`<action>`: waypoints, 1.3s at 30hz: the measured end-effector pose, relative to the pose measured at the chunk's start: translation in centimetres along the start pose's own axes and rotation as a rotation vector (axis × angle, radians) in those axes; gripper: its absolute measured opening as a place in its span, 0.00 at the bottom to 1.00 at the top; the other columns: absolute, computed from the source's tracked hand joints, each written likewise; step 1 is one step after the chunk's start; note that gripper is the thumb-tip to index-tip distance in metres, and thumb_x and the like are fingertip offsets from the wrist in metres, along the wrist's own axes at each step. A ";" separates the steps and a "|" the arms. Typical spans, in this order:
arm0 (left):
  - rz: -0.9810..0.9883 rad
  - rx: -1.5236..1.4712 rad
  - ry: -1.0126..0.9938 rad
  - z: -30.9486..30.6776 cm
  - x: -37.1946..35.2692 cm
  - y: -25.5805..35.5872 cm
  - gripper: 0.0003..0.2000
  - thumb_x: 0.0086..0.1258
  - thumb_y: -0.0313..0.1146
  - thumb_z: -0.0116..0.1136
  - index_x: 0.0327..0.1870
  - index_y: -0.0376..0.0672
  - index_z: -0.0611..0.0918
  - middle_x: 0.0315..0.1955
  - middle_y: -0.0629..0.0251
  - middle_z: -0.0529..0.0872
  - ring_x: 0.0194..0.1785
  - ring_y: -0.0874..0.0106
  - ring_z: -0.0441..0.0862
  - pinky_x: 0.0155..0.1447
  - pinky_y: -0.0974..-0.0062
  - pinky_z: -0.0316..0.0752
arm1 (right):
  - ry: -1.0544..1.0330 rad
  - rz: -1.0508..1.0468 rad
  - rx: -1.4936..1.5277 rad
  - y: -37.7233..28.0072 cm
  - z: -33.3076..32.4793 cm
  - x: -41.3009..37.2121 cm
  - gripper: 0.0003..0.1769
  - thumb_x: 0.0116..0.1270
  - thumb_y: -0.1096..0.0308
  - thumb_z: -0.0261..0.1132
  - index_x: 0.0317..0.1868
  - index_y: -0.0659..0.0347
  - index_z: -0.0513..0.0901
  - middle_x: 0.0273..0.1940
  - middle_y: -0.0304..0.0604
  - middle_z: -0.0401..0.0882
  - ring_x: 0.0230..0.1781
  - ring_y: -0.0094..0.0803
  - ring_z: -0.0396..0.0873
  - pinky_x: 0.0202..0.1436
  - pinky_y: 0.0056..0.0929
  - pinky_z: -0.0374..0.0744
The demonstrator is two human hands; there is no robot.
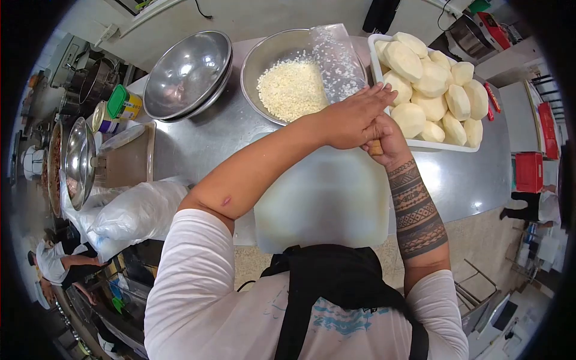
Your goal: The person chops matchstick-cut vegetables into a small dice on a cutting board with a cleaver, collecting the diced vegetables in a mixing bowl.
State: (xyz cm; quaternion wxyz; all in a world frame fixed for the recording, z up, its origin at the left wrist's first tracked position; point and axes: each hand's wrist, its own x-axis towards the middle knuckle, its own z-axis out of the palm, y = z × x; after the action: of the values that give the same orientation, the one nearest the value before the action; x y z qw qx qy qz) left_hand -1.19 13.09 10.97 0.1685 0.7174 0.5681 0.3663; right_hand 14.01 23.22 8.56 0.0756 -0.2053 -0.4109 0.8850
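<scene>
My right hand (391,141) is closed round the wooden handle of a cleaver (337,51), just right of centre. Its broad blade stands over a steel bowl (246,84), with white bits stuck across the metal. Finely chopped pale pieces (291,90) heap up inside the bowl. My left hand (357,120) reaches across at the base of the blade, fingers stretched out flat and overlapping my right hand. Below both hands lies a translucent whitish cutting board (324,198). A white tub (444,146) piled with large peeled tubers (432,78) stands beside my right hand.
Nested steel bowls (189,75) stand at the back left. A yellow-green container (124,103), a tray (129,159) and filled plastic bags (141,210) line the left side. Red-handled tools (492,102) lie right of the tub. Other people (54,261) appear at both far edges.
</scene>
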 end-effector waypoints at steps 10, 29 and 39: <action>-0.023 0.352 0.093 -3.0 2.6 -5.7 0.42 0.86 0.61 0.43 0.85 0.32 0.58 0.85 0.41 0.58 0.90 0.50 0.50 0.91 0.56 0.42 | -0.086 0.115 -0.153 -2.6 0.0 -4.9 0.24 0.67 0.75 0.57 0.65 0.62 0.73 0.30 0.36 0.72 0.19 0.23 0.71 0.22 0.22 0.70; 0.016 0.732 0.110 -2.0 0.9 -0.5 0.46 0.64 0.35 0.65 0.87 0.51 0.60 0.86 0.52 0.62 0.89 0.45 0.51 0.89 0.36 0.39 | 0.169 -0.491 -2.237 -9.2 7.2 -2.5 0.13 0.67 0.65 0.67 0.46 0.66 0.86 0.31 0.52 0.88 0.33 0.50 0.89 0.38 0.48 0.86; -0.166 1.104 0.100 -3.9 -0.2 -7.2 0.34 0.79 0.37 0.51 0.85 0.38 0.62 0.85 0.49 0.61 0.89 0.50 0.52 0.89 0.42 0.41 | 0.260 -0.605 -2.239 -10.3 4.2 -10.4 0.10 0.67 0.64 0.70 0.36 0.60 0.80 0.31 0.49 0.85 0.34 0.50 0.87 0.39 0.50 0.84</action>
State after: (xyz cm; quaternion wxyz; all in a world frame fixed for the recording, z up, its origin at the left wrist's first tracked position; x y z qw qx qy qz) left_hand -8.96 14.39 8.83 -0.2308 0.6338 0.7375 0.0334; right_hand 21.26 23.85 21.97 0.1017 -0.1401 -0.9834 -0.0538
